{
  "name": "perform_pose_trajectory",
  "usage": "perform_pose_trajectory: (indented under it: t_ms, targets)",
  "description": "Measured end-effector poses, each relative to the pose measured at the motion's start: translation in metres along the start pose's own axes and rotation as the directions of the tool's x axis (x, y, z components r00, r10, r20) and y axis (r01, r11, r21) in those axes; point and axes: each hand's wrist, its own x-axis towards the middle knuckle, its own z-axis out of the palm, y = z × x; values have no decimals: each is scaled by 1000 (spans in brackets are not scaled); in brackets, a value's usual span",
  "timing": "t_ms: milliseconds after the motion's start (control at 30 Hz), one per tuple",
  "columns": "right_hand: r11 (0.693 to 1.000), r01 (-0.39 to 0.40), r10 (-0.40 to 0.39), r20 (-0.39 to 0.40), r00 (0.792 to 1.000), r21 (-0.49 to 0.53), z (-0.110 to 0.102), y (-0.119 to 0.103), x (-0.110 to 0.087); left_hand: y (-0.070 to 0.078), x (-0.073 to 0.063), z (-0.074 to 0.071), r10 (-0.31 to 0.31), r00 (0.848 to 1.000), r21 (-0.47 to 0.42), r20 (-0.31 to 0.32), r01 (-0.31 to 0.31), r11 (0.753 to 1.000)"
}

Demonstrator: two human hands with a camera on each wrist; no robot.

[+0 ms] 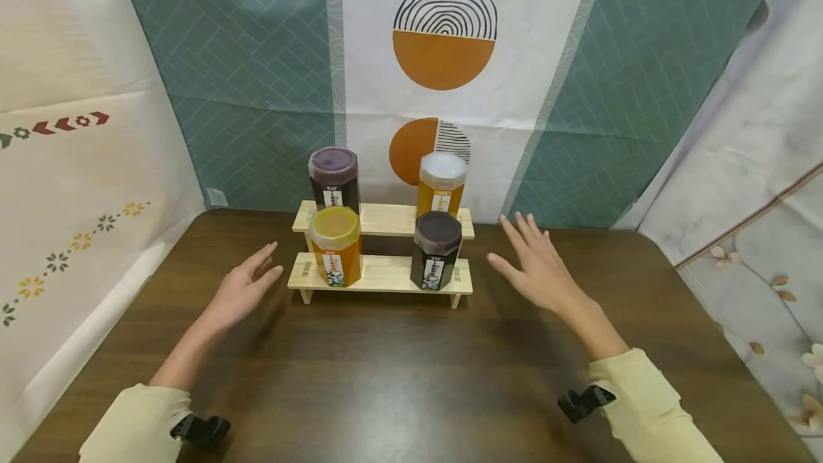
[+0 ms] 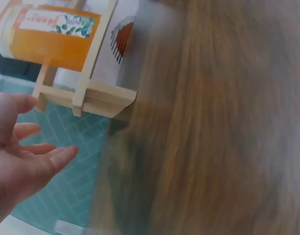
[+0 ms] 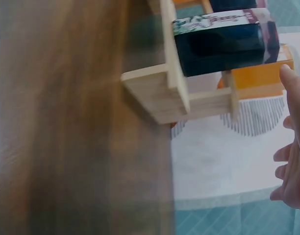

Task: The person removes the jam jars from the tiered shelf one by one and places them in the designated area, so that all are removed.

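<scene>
A two-step light wooden rack point(image 1: 386, 274) stands on the table with jars on both steps. On the lower step are a jar of orange contents with a yellow lid point(image 1: 336, 249) at left and a dark jar point(image 1: 436, 252) at right. Behind them, the upper step bears a dark purple-lidded jar point(image 1: 334, 176) and an amber jar with a white lid point(image 1: 442, 181). My left hand point(image 1: 241, 291) hovers left of the rack, fingers extended, touching nothing. To the right of the rack, my right hand point(image 1: 539, 270) is spread and holds nothing.
The dark wooden table point(image 1: 379, 377) extends in front of the rack. A patterned cloth point(image 1: 257, 91) hangs behind it, with a light floral cloth point(image 1: 83, 198) on the left and another point(image 1: 759, 270) on the right. Black wrist cameras point(image 1: 201, 431) sit at both sleeves.
</scene>
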Motion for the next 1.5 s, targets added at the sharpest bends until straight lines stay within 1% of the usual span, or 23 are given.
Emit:
perform_pose_trajectory:
  t_ms: [67, 133, 267, 300, 333, 400, 433, 500, 567, 667, 733, 800, 900, 967, 1067, 1133, 1267, 1367, 1500]
  targets:
    - [1000, 0, 0, 3, 1000, 27, -3, -5, 7, -4, 4, 4, -44, 999, -97, 18, 46, 994]
    - [999, 3, -3, 4, 1000, 54, -6, -9, 15, -9, 8, 8, -63, 998, -207, 27, 67, 976]
    - [991, 8, -8, -3, 1000, 130, -12, -19, 33, -16, 16, 18, -72, 997, -388, 40, 82, 918]
    - [988, 1, -1, -2, 1000, 157, -13, -21, 37, -18, 17, 20, -76, 996, -420, 45, 88, 903]
    - [982, -6, 7, -3, 1000, 188, -14, -24, 42, -19, 19, 22, -85, 995, -435, 50, 98, 895]
    - [967, -26, 28, -2, 1000, 254, -16, -29, 51, -22, 21, 26, -102, 993, -455, 62, 119, 882]
    - [957, -38, 40, -2, 999, 287, -17, -31, 56, -23, 22, 28, -111, 991, -457, 68, 130, 880]
    - [930, -59, 63, 3, 998, 362, -17, -35, 65, -26, 23, 31, -132, 988, -464, 78, 153, 872]
    - [893, -65, 70, 5, 998, 445, -16, -39, 72, -28, 23, 34, -146, 985, -483, 87, 170, 859]
    - [820, -61, 67, 10, 998, 569, -15, -43, 82, -31, 23, 38, -164, 981, -515, 101, 193, 835]
    - [769, -48, 55, 8, 998, 637, -14, -45, 89, -33, 23, 39, -167, 980, -535, 106, 198, 821]
    - [727, -30, 43, -1, 999, 686, -12, -48, 95, -34, 22, 40, -156, 982, -556, 107, 189, 810]
    - [677, -8, 38, -24, 999, 736, -11, -52, 104, -35, 21, 41, -125, 987, -592, 98, 159, 790]
    - [659, -5, 47, -35, 998, 752, -10, -56, 108, -35, 21, 41, -106, 990, -611, 97, 143, 779]
    - [644, -18, 74, -39, 997, 765, -8, -61, 114, -34, 21, 42, -94, 991, -629, 100, 136, 766]
    - [643, -30, 99, -45, 994, 766, -6, -63, 118, -34, 20, 43, -87, 991, -638, 104, 133, 758]
    - [636, -38, 143, -69, 987, 771, -2, -64, 122, -35, 21, 44, -72, 992, -646, 107, 124, 753]
    - [649, -41, 158, -81, 984, 760, -2, -64, 123, -35, 21, 44, -64, 992, -645, 108, 119, 755]
    - [678, -41, 158, -91, 983, 734, -5, -62, 125, -35, 22, 45, -57, 993, -642, 106, 112, 758]
